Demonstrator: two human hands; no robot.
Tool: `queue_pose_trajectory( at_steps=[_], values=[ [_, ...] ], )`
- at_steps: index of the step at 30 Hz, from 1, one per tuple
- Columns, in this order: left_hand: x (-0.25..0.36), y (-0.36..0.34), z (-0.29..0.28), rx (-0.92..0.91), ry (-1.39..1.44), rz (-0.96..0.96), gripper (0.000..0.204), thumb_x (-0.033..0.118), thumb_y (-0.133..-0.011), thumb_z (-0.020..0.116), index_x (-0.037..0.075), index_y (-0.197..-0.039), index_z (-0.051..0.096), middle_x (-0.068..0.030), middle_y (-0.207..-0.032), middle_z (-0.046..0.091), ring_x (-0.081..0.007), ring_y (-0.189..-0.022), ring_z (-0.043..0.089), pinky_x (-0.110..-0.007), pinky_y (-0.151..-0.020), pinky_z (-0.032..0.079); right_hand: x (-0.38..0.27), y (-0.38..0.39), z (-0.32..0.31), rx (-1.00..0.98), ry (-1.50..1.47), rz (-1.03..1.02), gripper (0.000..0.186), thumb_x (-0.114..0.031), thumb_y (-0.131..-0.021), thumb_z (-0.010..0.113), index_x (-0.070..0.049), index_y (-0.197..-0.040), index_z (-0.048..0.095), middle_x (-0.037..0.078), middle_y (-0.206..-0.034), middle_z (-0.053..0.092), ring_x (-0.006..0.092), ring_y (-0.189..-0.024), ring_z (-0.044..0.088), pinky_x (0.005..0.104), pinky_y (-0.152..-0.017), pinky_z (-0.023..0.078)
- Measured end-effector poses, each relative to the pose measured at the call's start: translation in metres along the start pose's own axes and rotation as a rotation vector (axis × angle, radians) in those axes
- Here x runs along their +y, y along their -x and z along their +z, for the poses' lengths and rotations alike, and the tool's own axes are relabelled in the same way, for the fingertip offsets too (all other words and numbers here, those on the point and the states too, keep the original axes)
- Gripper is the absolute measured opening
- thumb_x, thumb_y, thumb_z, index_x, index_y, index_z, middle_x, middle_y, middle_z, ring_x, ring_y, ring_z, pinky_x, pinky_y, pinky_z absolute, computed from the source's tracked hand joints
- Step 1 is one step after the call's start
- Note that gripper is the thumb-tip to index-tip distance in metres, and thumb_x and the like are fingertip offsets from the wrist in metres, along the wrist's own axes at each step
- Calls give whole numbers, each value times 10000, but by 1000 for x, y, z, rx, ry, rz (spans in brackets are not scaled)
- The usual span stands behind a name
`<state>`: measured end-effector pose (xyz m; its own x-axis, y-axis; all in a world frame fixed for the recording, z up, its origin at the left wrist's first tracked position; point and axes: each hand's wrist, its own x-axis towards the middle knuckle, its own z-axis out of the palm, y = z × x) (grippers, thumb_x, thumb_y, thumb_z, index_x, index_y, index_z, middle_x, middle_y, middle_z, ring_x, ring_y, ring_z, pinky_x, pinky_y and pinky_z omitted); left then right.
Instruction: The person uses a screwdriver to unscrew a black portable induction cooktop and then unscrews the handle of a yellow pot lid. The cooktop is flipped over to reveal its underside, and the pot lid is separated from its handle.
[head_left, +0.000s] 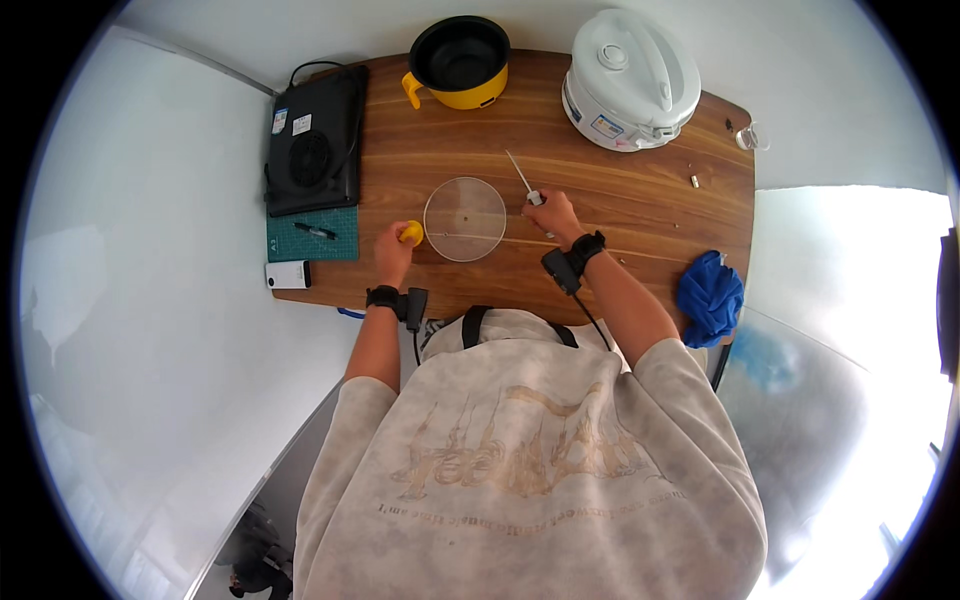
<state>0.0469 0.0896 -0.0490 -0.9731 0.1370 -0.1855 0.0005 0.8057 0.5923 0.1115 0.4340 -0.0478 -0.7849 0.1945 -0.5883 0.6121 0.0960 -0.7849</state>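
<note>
A round clear lid (452, 212) with a small hole at its middle lies flat on the wooden table between my hands. At its left edge, my left hand (394, 250) is closed on a small yellow knob (413, 233). To the right of the lid, my right hand (556, 215) grips a screwdriver (534, 197) by its pale handle. Its thin metal shaft points away from me and a little to the left, apart from the lid. Part of the handle is hidden inside my fingers.
A yellow pot (470, 98) with a black inside stands at the far edge, beside a white rice cooker (618, 90). At left are a black appliance (290, 185), a green cutting mat (285, 245), a marker (315, 231) and a white box (287, 275). A blue cloth (712, 300) lies right.
</note>
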Motion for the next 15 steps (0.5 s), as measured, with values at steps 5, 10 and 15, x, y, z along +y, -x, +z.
queue_pose_trajectory(
  at_steps=[5,10,15],
  values=[
    [31,-2,-26,48,61,-4,279,82,-853,703,47,-1127,662,-159,-1002,705,-299,-880,696,-370,-783,546,-21,12,8,-43,24,-10,256,-231,-808,738,-31,-960,689,75,-732,675,149,-618,635,317,-573,509],
    [70,3,-17,-123,88,134,273,100,-853,716,56,-1115,652,-132,-925,687,-273,-792,670,-358,-740,544,-22,12,22,-53,5,-67,240,-217,-807,737,-34,-954,689,72,-730,681,143,-618,639,304,-570,511],
    [67,4,9,-208,83,180,291,104,-840,734,67,-1114,643,-126,-897,677,-254,-777,659,-343,-727,535,-22,19,26,-87,-32,-29,206,-195,-805,731,-35,-925,685,64,-712,681,130,-602,631,294,-551,501]
  ],
)
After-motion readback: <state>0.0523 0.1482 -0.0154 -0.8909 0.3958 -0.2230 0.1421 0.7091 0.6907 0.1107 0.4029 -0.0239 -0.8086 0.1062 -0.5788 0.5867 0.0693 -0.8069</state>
